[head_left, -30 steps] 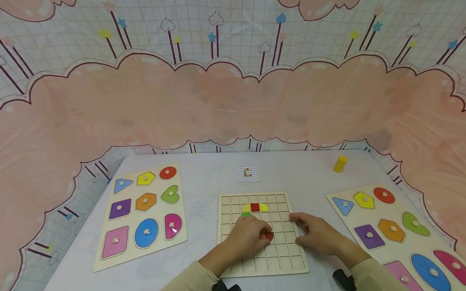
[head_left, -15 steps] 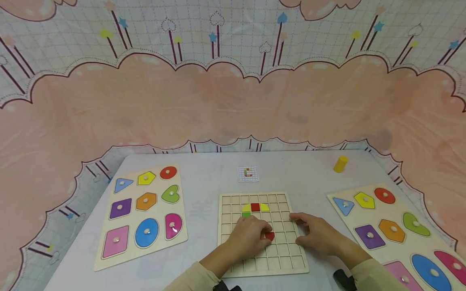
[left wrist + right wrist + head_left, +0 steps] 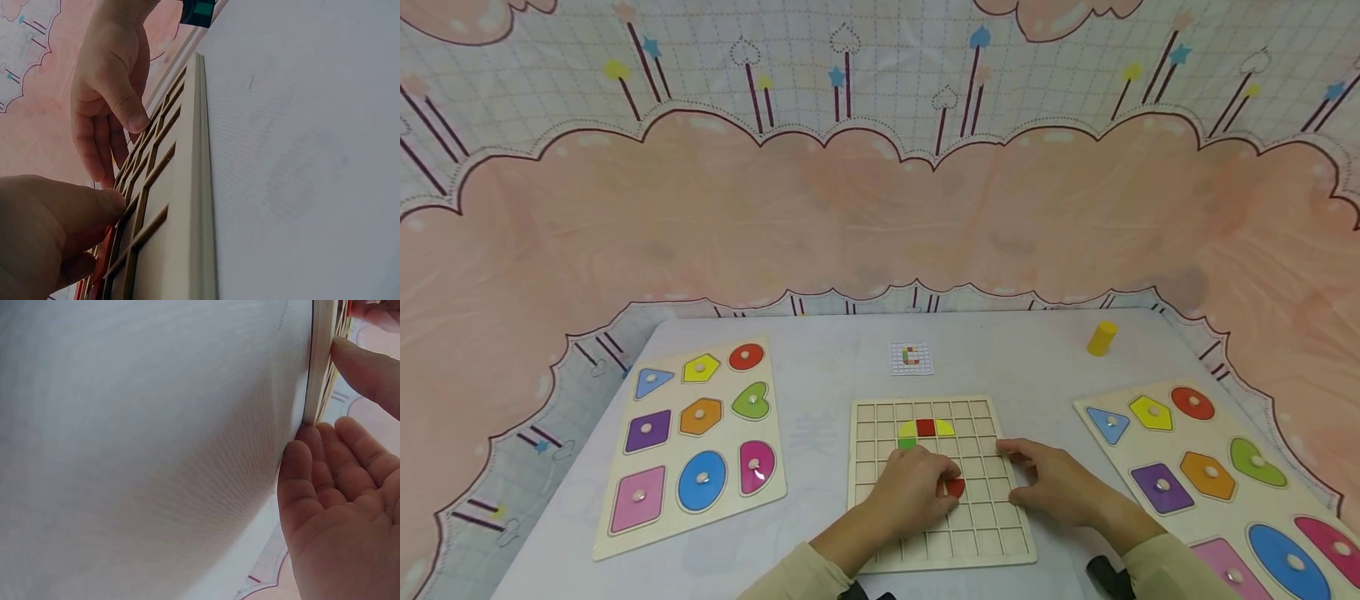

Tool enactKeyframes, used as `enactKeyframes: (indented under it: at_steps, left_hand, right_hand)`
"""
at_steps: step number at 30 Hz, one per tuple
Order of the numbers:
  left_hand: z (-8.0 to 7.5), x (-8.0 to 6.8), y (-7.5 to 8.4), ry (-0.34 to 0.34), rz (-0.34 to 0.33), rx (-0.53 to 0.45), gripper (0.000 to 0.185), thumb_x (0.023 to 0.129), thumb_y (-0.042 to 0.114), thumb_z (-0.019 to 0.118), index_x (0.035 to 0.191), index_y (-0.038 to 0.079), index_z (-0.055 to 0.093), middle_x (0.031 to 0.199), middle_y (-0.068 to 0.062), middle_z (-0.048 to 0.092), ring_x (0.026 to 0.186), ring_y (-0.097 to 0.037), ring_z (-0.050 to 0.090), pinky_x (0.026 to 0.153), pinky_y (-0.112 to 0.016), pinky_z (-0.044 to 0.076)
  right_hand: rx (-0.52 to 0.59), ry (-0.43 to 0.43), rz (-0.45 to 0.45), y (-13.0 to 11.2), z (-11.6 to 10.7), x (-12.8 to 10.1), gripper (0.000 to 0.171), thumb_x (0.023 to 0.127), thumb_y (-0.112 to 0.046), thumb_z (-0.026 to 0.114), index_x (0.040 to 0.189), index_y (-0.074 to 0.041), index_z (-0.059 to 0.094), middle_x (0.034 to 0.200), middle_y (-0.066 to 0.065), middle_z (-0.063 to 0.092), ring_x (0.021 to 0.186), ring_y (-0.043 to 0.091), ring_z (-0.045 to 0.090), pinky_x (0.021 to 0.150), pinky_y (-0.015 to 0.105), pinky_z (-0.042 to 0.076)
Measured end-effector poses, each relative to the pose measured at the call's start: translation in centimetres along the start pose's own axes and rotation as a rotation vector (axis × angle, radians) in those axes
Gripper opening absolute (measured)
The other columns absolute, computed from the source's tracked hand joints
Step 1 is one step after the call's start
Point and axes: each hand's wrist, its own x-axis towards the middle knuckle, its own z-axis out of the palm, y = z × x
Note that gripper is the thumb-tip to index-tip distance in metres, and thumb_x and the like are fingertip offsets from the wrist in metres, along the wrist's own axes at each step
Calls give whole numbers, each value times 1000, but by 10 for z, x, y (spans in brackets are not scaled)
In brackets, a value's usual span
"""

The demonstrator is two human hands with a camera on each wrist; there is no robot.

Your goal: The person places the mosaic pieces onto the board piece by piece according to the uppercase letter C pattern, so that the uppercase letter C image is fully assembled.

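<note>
In the head view my left hand (image 3: 906, 492) is over the square wooden grid board (image 3: 992, 546). Its thumb and index finger pinch a small red piece (image 3: 955, 487) with a rounded edge, on the board; the fingers cover part of it. Beyond the hand, a red square piece (image 3: 926, 427) lies between two rounded yellow pieces, the right yellow piece (image 3: 945, 427) among them. A green piece (image 3: 907, 443) shows just past the knuckles. My right hand (image 3: 1060, 483) touches the board's right edge with thumb and fingertips, its fingers relaxed, as the right wrist view also shows.
A small printed pattern card (image 3: 912, 359) lies behind the board. Knobbed shape-puzzle boards stand at both sides, the left puzzle board (image 3: 722, 500) and the right puzzle board (image 3: 1097, 400). At the back right is a yellow cylinder (image 3: 1101, 338). The table (image 3: 805, 358) is white.
</note>
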Motion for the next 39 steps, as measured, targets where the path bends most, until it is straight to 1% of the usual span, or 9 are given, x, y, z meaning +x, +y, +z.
enactKeyframes:
  at_steps: [3,7,11,15,18,24,26,31,39]
  left_hand:
    - [0,-1,-1,-4,-13,-12,24,82,26,82,102,17,76,91,14,68,86,-5,57,77,-28,40]
    - [-2,-4,-4,-2,-36,-40,27,83,27,81,106,16,75,97,13,69,96,-7,60,82,-31,41]
    - [-5,-8,-9,27,-35,-46,27,83,24,78,109,14,74,101,11,70,103,-10,61,86,-35,43]
    - [-10,-13,-14,55,-40,-45,28,84,25,78,109,13,74,104,8,70,104,-13,61,84,-36,43]
    - [-13,-17,-18,57,-58,-49,29,84,27,79,109,13,74,104,8,70,103,-13,60,85,-37,43]
    - [-17,-23,-28,51,-93,-38,31,83,27,79,110,13,74,106,7,70,107,-16,59,92,-41,43]
    - [-18,-25,-31,57,-89,-24,32,83,28,79,110,12,74,107,5,70,108,-17,60,92,-43,44]
    - [-22,-31,-36,64,-94,-19,30,83,27,80,108,11,74,104,4,70,105,-20,60,90,-45,45]
    - [-28,-40,-44,50,-141,-64,34,85,26,80,113,8,72,110,0,69,109,-20,58,92,-44,42]
  right_hand:
    - [-3,0,-1,0,0,0,66,80,-10,82,139,-4,55,134,11,60,123,33,55,102,52,43]
    - [-16,-1,-4,0,0,1,66,80,-11,83,139,-5,55,133,11,60,122,33,55,101,52,44]
    - [-22,-2,0,-1,0,2,66,79,-11,83,139,-5,55,133,10,60,121,32,55,101,52,45]
    - [-25,0,8,-1,1,2,66,79,-11,83,139,-5,55,132,9,61,121,32,55,101,52,44]
    - [-29,3,13,-2,1,2,66,79,-11,83,139,-6,55,131,9,61,120,31,56,101,52,44]
    - [-39,9,24,-3,2,2,66,79,-11,84,138,-6,56,131,8,61,120,31,56,101,51,45]
    - [-39,10,27,-3,2,2,66,79,-10,84,138,-6,56,131,8,61,120,31,56,101,51,45]
    - [-38,14,37,-4,2,2,66,79,-10,83,139,-6,56,131,8,61,121,31,56,101,52,44]
    - [-34,13,39,-5,2,1,66,78,-10,83,139,-6,56,131,9,61,121,32,55,101,52,44]
